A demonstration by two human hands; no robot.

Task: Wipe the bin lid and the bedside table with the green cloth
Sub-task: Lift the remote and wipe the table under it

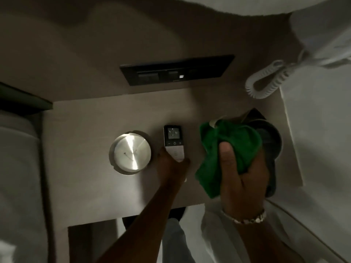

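The bedside table [85, 130] is a pale wooden top seen from above. On its left part stands a round brushed-steel bin lid [131, 151]. My right hand [241, 177] is closed on the bunched green cloth [224, 149], held above the table's right side, apart from the lid. My left hand [171, 165] grips the lower end of a small remote control [173, 139] with a lit screen, which lies just right of the lid.
A dark rounded object [271, 143] sits under the cloth at the table's right edge. A black switch panel [176, 70] is on the wall behind. A white coiled cord [266, 80] hangs at upper right, with white bedding [322, 130] to the right.
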